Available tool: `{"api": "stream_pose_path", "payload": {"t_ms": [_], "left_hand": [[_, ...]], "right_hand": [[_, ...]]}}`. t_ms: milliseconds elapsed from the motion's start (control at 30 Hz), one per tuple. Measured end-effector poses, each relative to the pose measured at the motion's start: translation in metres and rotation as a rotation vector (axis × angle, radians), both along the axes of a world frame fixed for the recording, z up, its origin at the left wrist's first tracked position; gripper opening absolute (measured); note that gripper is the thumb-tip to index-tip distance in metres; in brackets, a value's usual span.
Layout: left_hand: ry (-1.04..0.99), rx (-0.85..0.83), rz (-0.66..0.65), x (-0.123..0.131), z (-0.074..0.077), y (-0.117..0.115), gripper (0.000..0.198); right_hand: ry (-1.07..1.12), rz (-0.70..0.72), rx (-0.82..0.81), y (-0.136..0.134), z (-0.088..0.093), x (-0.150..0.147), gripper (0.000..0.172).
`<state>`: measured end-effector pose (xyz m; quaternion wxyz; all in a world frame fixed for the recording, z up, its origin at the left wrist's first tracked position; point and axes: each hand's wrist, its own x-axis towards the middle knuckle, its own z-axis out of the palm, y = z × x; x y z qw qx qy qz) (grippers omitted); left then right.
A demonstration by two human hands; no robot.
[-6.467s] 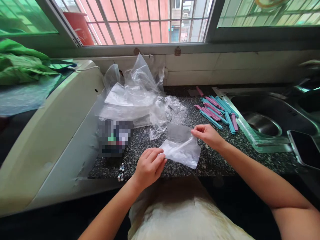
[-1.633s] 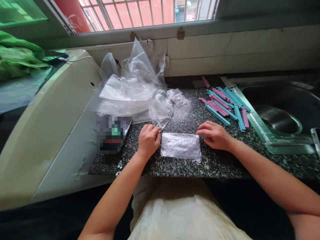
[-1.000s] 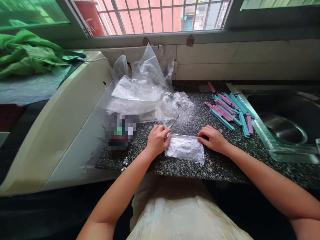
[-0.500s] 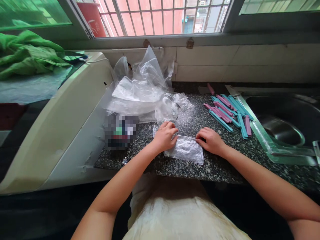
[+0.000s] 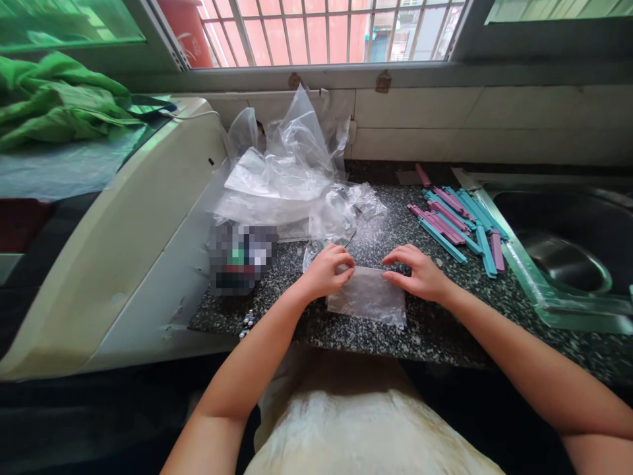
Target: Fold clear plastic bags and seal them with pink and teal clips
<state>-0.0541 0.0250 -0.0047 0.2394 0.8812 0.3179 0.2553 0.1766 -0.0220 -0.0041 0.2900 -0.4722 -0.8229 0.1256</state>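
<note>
A small clear plastic bag (image 5: 366, 298) lies flat on the speckled dark countertop (image 5: 435, 330) near its front edge. At the bag's upper left corner, my left hand (image 5: 327, 270) has thumb and fingers closed in a pinch on it. My right hand (image 5: 419, 274) is beside the upper right corner, thumb and fingers apart, the thumb at or just over the bag. Several pink and blue plastic sealing clips (image 5: 457, 221) lie in a loose pile to the right, away from both hands.
Crumpled clear plastic bags (image 5: 287, 171) are heaped behind my left hand. A pixelated item (image 5: 242, 258) lies to the left, beside a white appliance (image 5: 163, 178) topped with green cloth (image 5: 54, 99). A metal sink (image 5: 554, 251) is at the right, below a barred window (image 5: 306, 33).
My right hand has opened its pinch, the fingers lifting away from the bag's right corner. The bag's upper edge now lies flatter. My left hand stays at its corner.
</note>
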Motion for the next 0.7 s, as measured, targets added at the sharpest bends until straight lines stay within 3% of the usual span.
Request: {"api": "stream_pose_path", "payload": {"t_ms": [167,300,433,567,700], "left_hand": [[-0.049,0.03,-0.014,-0.002,0.003,0.0,0.009],[-0.153,-0.024,0.04,-0.008,0.003,0.005,0.008],[-0.289,-0.116,0.134,-0.01,0.005,0.008,0.008],[-0.404,-0.284,0.237,-0.01,0.004,0.009,0.007],[-0.46,-0.421,0.206,-0.008,0.004,0.008,0.009]], "right_hand": [[-0.015,0.072,-0.131,0.005,0.0,-0.012,0.015],[-0.002,0.027,-0.18,0.001,-0.002,-0.005,0.012],[-0.017,-0.021,-0.187,-0.003,-0.003,0.003,0.021],[-0.045,0.061,-0.22,-0.006,-0.004,0.004,0.028],[-0.026,0.098,-0.278,-0.008,0.001,-0.003,0.022]]}}
